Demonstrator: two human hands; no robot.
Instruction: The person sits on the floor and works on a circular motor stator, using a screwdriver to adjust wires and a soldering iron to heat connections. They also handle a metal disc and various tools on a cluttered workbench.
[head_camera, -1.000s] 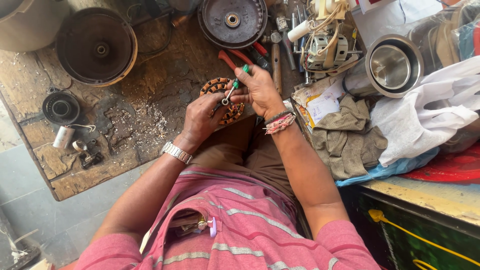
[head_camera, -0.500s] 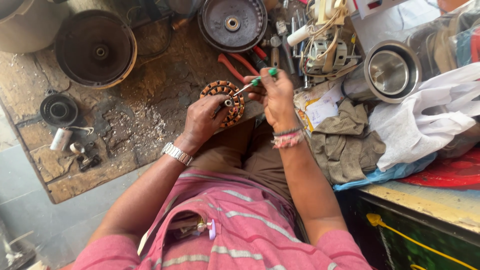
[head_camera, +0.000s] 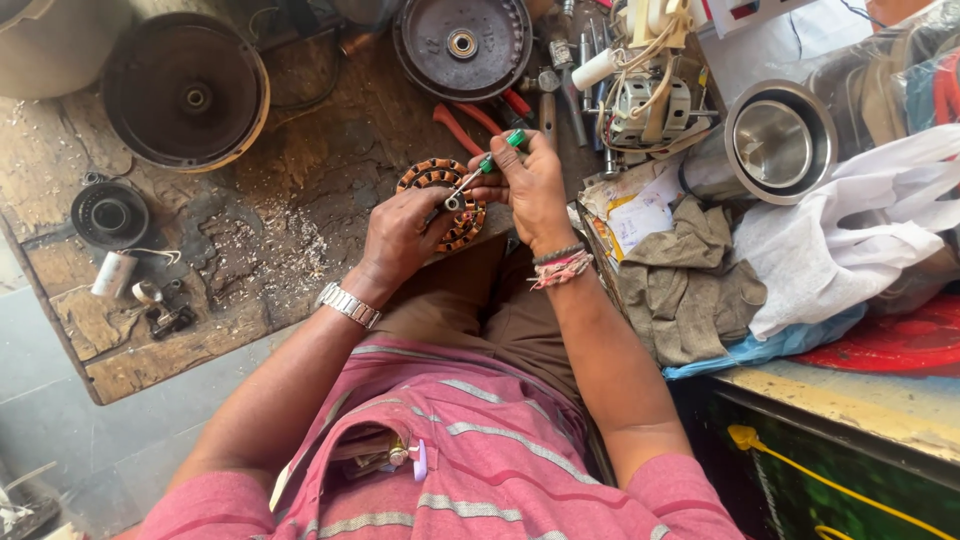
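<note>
- A round motor stator (head_camera: 440, 205), ringed with copper-orange wire coils, sits at the edge of a scarred wooden bench (head_camera: 250, 250).
- The left hand (head_camera: 400, 235) is curled closed around the stator's near rim.
- The right hand (head_camera: 530, 185) pinches a green-handled screwdriver (head_camera: 485, 170), its tip at the stator's centre.
- The coils look intact and the work seems midway.
- Dark metal motor covers (head_camera: 185, 95), red-handled pliers (head_camera: 470, 118) and a crumpled grey rag (head_camera: 690, 280) lie around.
</note>
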